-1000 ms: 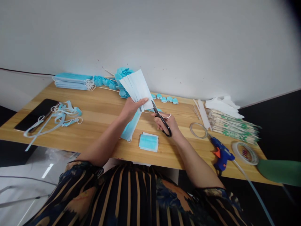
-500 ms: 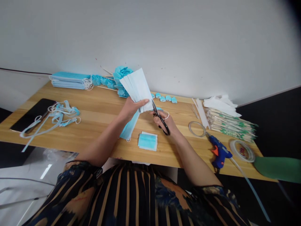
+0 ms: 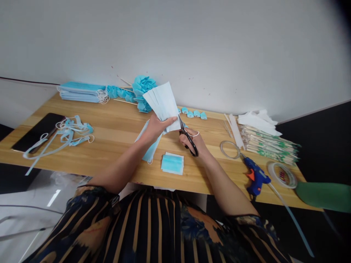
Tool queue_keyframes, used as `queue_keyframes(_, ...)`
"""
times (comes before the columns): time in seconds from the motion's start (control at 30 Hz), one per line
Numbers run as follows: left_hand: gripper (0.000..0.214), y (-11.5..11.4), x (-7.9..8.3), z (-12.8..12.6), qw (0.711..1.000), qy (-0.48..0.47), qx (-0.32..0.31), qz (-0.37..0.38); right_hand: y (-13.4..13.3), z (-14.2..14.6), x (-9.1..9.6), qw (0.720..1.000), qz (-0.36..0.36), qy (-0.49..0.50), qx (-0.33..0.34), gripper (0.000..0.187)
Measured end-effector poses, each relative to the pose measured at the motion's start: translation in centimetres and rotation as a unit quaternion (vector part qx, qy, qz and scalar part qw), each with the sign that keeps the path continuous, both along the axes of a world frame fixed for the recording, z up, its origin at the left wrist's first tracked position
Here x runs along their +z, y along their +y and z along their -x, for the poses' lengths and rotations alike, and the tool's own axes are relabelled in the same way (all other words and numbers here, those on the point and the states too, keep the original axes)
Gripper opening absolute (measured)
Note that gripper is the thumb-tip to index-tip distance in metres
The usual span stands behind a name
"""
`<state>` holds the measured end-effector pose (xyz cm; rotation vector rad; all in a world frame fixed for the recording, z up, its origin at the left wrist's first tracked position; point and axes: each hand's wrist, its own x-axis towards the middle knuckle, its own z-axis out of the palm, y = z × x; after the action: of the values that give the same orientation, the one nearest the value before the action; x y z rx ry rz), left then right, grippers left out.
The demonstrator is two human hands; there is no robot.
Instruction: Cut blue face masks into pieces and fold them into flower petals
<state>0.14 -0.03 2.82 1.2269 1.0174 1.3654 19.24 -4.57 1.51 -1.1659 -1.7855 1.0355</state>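
My left hand [image 3: 159, 127] grips several fanned-out face masks [image 3: 162, 102], pale side up, above the middle of the table. Black-handled scissors [image 3: 189, 140] are in my right hand [image 3: 196, 140], their blades at the masks' right edge near my left thumb. A white ear loop [image 3: 195, 134] hangs by my right fingers. Beneath my left wrist another blue mask [image 3: 150, 151] lies on the table. Closer to me sits a small stack of cut blue mask pieces [image 3: 172, 163]. Small folded blue pieces [image 3: 196, 113] are lined up behind my right hand.
A mask stack [image 3: 82, 92] and blue paper-like flowers [image 3: 144, 91] stand along the wall. At left, cut-off strips [image 3: 70, 131] lie by a black tablet-like object [image 3: 38, 129]. A blue glue gun [image 3: 255, 177], tape roll [image 3: 282, 175] and packaged sticks [image 3: 270, 144] occupy the right.
My left hand and the fanned masks have shifted slightly right and down. More of the mask under my left wrist shows. The scissors stay at the masks' edge.
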Motion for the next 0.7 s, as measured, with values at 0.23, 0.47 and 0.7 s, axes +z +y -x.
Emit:
queue_keyframes(0.23, 0.048, -0.2, -0.2, -0.1, 0.999, 0.05, -0.001, 0.0, 0.0, 0.2, -0.5, 0.998, 0.038, 0.041, -0.019, 0.056)
queue_keyframes(0.47, 0.05, -0.1, -0.4, -0.1, 0.999, 0.042, 0.012, -0.006, -0.1, 0.4, 0.1, 0.998, 0.038, 0.034, -0.032, 0.058)
queue_keyframes(0.7, 0.054, -0.2, -0.3, -0.3, 1.0, 0.018, 0.015, -0.007, -0.5, 0.5, 0.8, 0.997, 0.057, 0.04, -0.037, 0.054)
